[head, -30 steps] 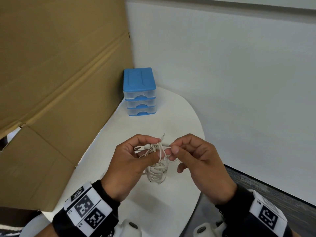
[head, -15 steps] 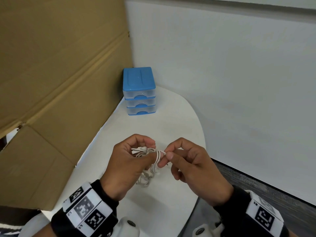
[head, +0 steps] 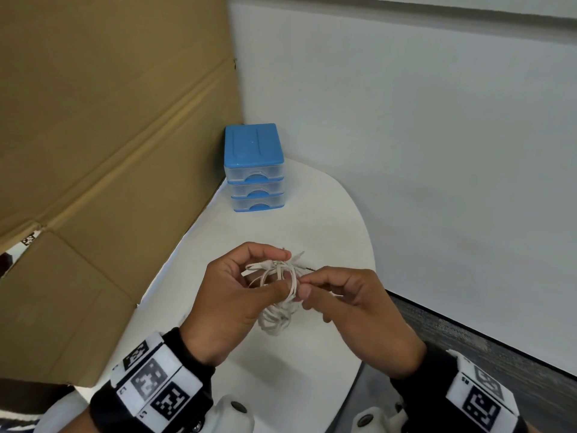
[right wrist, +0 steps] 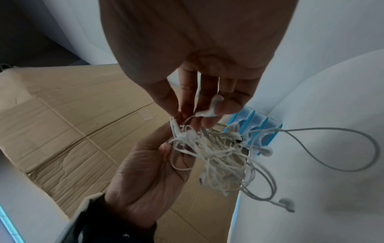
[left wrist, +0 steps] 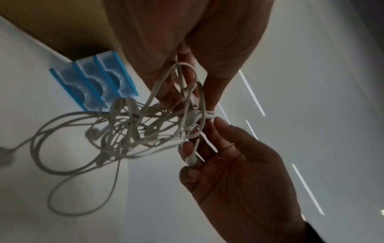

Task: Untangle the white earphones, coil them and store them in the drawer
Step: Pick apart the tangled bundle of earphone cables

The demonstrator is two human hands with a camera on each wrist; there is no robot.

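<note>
While the earphones hang as a knotted bundle above the table, the left hand grips the clump and the right hand pinches one strand; untangling looks barely begun, with coiling and the closed drawers ahead.

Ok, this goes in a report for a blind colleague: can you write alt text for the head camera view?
Two hands hold a tangled bundle of white earphones above a white table: the left hand grips the bundle while the right hand pinches a strand. Behind them stands a small blue three-drawer unit, all drawers closed, beside a cardboard sheet.
</note>
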